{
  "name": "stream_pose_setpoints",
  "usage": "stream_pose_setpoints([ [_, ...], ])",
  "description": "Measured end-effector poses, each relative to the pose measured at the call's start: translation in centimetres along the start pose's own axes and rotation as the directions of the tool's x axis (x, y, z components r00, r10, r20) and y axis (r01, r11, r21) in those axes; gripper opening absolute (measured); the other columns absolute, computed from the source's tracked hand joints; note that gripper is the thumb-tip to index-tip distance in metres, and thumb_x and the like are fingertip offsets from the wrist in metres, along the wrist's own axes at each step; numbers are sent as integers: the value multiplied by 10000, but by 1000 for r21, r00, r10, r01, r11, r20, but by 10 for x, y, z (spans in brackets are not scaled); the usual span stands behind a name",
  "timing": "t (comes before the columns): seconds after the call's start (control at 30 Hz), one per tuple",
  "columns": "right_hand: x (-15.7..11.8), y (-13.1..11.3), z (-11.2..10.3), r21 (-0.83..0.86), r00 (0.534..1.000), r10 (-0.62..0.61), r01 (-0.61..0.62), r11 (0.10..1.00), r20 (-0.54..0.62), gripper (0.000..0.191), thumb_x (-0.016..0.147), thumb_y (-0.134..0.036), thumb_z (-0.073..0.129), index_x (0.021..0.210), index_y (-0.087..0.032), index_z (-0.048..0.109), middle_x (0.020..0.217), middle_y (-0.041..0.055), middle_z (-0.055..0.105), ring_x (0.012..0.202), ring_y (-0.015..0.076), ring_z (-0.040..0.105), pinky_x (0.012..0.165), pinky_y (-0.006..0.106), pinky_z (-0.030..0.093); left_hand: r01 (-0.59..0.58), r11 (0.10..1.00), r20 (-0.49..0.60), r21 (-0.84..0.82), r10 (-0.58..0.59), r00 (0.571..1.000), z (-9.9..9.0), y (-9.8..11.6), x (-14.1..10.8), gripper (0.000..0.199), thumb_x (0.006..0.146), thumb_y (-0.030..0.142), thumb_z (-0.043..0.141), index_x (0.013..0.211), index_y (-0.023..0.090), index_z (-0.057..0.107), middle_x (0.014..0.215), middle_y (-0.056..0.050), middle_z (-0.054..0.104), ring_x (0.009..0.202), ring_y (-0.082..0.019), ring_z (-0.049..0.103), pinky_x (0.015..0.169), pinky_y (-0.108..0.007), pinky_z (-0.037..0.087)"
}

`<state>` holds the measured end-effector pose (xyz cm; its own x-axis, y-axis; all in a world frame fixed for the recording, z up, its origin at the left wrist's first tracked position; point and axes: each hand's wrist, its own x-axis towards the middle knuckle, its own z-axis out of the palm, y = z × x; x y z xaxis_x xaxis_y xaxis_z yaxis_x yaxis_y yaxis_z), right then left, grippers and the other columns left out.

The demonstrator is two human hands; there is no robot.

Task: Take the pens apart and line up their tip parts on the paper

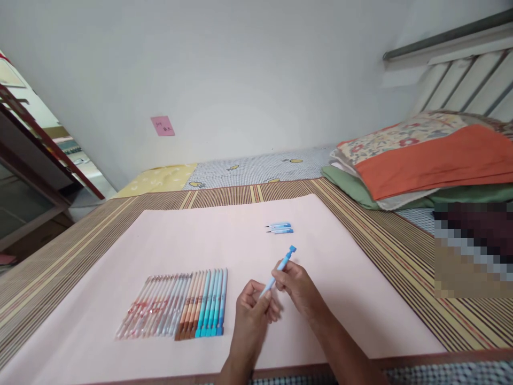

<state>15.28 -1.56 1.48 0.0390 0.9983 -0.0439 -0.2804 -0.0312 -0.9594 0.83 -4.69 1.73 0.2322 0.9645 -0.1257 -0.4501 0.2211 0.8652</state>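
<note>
A light-blue pen with a darker blue top is held at a slant above the pink sheet. My right hand pinches its barrel between thumb and fingers. Around the pen's lower end, the fingers of my left hand close and cover the tip. To the left of my hands lies a neat row of pens: clear ones with pinkish marks, orange-brown ones and turquoise ones, with a bluer one at the right end. Beyond my hands lie two small blue-and-white pen pieces with dark points.
The pink sheet is spread on a striped mat. Folded orange and floral bedding is piled at the right, below a white radiator. A pink note is on the wall behind. A blurred patch covers the right edge.
</note>
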Motion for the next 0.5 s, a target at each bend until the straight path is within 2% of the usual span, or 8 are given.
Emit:
stream_pose_setpoints([
  [0.17,-3,-5,1,62,992,53,-60,996,111,477,756,-549,792,1041,-172,726,655,-21,545,640,144,490,651,293,408,33,996,18,-87,-32,999,-2,-1,0,313,852,416,772,801,172,582,556,19,635,424,-55,446,456,-176,298],
  [0.23,-3,-5,-1,34,992,39,-43,998,119,473,767,-556,783,1024,-161,743,635,-19,542,642,147,488,656,295,400,42,994,25,-102,-40,999,-2,-1,0,315,855,421,768,803,175,579,566,18,639,418,-53,433,449,-177,285],
  [0.3,-3,-2,-2,3,997,15,-15,1000,77,428,751,-558,798,909,-164,740,607,-26,524,611,138,460,625,289,374,17,998,15,-67,-16,1000,-1,-1,-1,316,851,428,772,809,183,577,582,8,655,441,-70,471,473,-186,326],
  [0.4,-2,4,3,17,1000,5,-5,1000,10,394,752,-546,809,751,-184,654,560,-54,468,553,110,386,566,271,310,-96,984,-58,153,106,993,1,1,-4,305,831,447,785,809,193,618,623,-17,689,526,-125,569,546,-229,423],
  [0.5,-2,9,9,65,1000,12,-13,998,4,407,773,-548,794,725,-195,596,545,-70,429,531,100,339,544,267,278,-188,900,-125,394,255,959,1,4,-8,274,823,451,790,804,198,686,662,-32,708,610,-164,630,607,-255,469],
])
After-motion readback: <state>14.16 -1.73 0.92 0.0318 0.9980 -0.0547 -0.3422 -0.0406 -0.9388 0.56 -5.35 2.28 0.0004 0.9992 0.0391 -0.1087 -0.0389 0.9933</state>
